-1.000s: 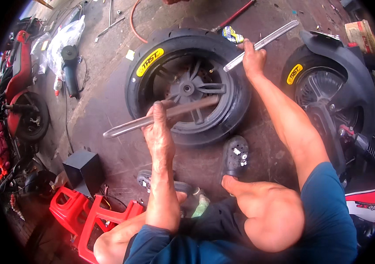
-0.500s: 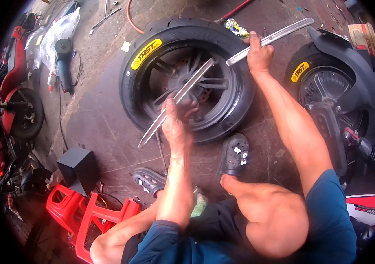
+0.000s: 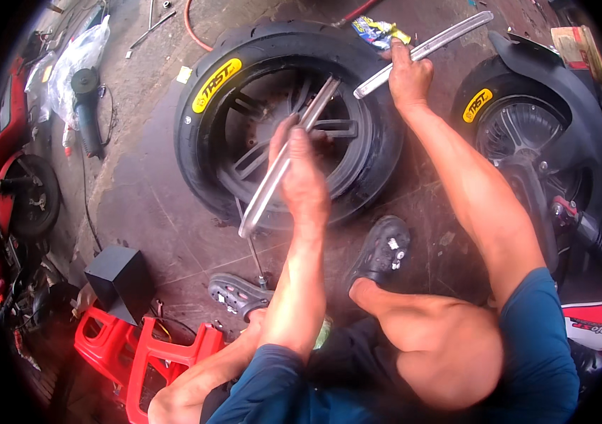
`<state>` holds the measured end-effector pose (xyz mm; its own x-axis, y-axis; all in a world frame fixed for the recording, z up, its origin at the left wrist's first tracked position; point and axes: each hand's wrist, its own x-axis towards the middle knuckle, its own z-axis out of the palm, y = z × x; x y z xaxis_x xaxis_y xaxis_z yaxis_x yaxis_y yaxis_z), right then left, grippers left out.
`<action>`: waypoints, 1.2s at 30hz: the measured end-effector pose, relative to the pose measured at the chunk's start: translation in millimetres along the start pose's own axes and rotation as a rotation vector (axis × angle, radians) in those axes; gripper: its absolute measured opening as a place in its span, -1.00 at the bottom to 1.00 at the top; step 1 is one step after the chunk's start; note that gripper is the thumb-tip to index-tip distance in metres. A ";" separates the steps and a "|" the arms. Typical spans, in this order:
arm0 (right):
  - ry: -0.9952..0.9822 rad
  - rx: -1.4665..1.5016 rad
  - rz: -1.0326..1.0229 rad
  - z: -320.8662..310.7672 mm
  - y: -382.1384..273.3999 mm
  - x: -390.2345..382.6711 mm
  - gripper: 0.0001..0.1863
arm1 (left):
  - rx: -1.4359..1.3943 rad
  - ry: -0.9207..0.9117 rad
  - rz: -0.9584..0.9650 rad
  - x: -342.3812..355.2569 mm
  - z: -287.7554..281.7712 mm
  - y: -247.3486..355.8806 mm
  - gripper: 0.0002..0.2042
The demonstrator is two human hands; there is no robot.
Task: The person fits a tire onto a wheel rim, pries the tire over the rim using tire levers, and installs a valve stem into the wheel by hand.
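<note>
A black tyre (image 3: 191,159) with a yellow label sits around a dark spoked wheel (image 3: 335,130), lying flat on the floor before me. My left hand (image 3: 304,173) is closed around a long silver tyre lever (image 3: 267,192), which slants over the wheel; its upper end is above the spokes. To the right, my right hand (image 3: 410,79) grips a second tyre lever (image 3: 456,35), tilted up to the right, with its lower end over the tyre's right side. Whether either lever touches the tyre I cannot tell. Motion blurs the left fingers.
A second wheel (image 3: 520,131) under a black fender stands at right. On the left are an angle grinder (image 3: 87,113), clear plastic bags (image 3: 83,60) and a red motorbike part (image 3: 10,134). A black box (image 3: 121,279) and red stools (image 3: 174,353) are lower left. My clogs (image 3: 382,247) flank the tyre's near side.
My left hand has shifted right and its lever now stands steeper. The right hand keeps its hold on the other lever with little change. The whole view has moved slightly.
</note>
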<state>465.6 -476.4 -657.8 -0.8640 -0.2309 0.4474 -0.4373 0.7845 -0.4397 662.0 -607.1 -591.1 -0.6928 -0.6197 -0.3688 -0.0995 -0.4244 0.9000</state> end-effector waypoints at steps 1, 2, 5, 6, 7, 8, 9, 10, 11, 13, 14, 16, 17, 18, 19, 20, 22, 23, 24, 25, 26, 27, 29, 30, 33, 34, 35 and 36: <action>-0.032 0.067 0.031 4.5 -2.1 -1.1 -0.82 | 0.231 0.016 0.183 0.6 -8.5 5.3 -0.65; -0.034 0.052 0.040 1.8 1.2 -1.3 -0.82 | 0.443 0.011 0.357 2.1 -10.5 7.1 -0.68; -0.091 0.053 0.082 -5.6 6.0 -2.5 -0.82 | 0.476 -0.199 0.702 4.7 -36.3 32.0 -0.74; -0.188 0.058 0.180 -7.8 3.4 1.6 -0.81 | 0.382 -0.304 0.820 12.4 -39.3 36.1 -0.75; -0.174 -0.079 -0.019 -10.9 5.2 4.2 -0.80 | 0.358 -0.429 0.898 19.8 -35.9 42.0 -0.78; -0.160 -0.208 -0.232 -8.8 9.5 8.4 -0.79 | 0.276 -0.507 0.908 24.3 -26.8 45.9 -0.81; -0.130 -0.206 -0.241 -7.9 10.2 3.5 -0.78 | 0.265 -0.654 0.888 28.5 -20.3 53.2 -0.76; -0.139 -0.206 -0.223 -9.2 6.1 4.7 -0.80 | 0.261 -0.793 0.871 31.1 -16.3 64.5 -0.70; -0.167 -0.190 -0.151 -10.3 -1.2 3.3 -0.82 | 0.320 -0.884 0.877 36.1 -13.4 68.8 -0.71; -0.187 -0.127 -0.052 -14.3 -11.4 1.7 -0.83 | 0.428 -0.919 0.865 37.9 4.1 86.0 -0.77; -0.189 -0.121 -0.044 -15.9 -14.5 1.5 -0.83 | 0.480 -0.951 0.879 39.6 12.2 91.8 -0.75; -0.267 0.216 0.413 -20.2 -18.8 2.1 -0.83 | 0.459 -0.983 0.925 42.7 31.3 89.6 -0.75; -0.263 0.281 0.475 -23.7 -21.9 2.7 -0.83 | 0.475 -0.952 0.907 40.4 40.3 91.1 -0.75; -0.225 0.350 0.467 -20.2 -20.3 -3.1 -0.83 | 0.492 -0.921 0.890 39.4 47.8 94.2 -0.75; -0.112 0.431 0.501 -14.2 -18.5 -4.8 -0.81 | 0.497 -0.933 0.898 41.7 56.5 97.1 -0.75; 0.000 0.507 0.532 -8.6 -17.4 -6.2 -0.65 | 0.513 -0.893 0.876 44.6 63.3 97.5 -0.75; 0.007 0.501 0.507 -10.4 -14.1 -5.9 -0.67 | 0.531 -0.865 0.859 50.3 77.2 101.1 -0.75; -0.065 0.496 0.583 -12.7 -15.4 -4.8 -0.75 | 0.541 -0.844 0.826 54.0 85.5 105.7 -0.75; -0.139 0.491 0.657 -14.1 -16.0 -4.2 -0.83 | 0.550 -0.823 0.791 56.9 93.6 110.3 -0.75; -0.095 0.537 0.670 -9.6 -18.1 -1.5 -0.74 | 0.585 -0.847 0.750 57.0 102.2 116.7 -0.77; -0.092 0.548 0.671 -8.2 -20.5 -0.8 -0.74 | 0.619 -0.868 0.708 55.9 110.8 121.7 -0.78; -0.061 0.528 0.651 -7.4 -22.6 -0.8 -0.71 | 0.594 -0.891 0.696 55.3 117.8 123.1 -0.76; -0.087 0.359 0.674 -12.3 -15.4 -5.3 -0.68 | 0.675 -0.892 0.652 53.3 133.5 123.9 -0.79; -0.088 0.354 0.677 -9.8 -4.7 -7.1 -0.68 | 0.755 -0.891 0.608 53.7 145.0 123.7 -0.80; -0.156 0.204 0.541 6.9 -21.3 1.5 -0.59 | 1.093 -0.732 0.400 89.3 201.1 134.6 -0.86; -0.086 0.282 0.610 14.4 -33.8 10.2 -0.53 | 1.185 -0.723 0.581 112.6 208.2 126.3 -0.88; -0.175 0.234 0.642 10.6 -29.5 12.2 -0.52 | 1.238 -0.742 0.758 134.2 221.2 109.2 -0.89; -0.270 0.197 0.681 10.6 -31.2 11.4 -0.51 | 1.306 -0.759 0.930 156.1 227.8 92.7 -0.90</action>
<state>466.8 -509.6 -647.3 -0.9792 0.1148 -0.1674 0.1997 0.6926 -0.6931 382.0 -592.8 -512.4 -0.9555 0.2471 0.1612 0.2940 0.8431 0.4502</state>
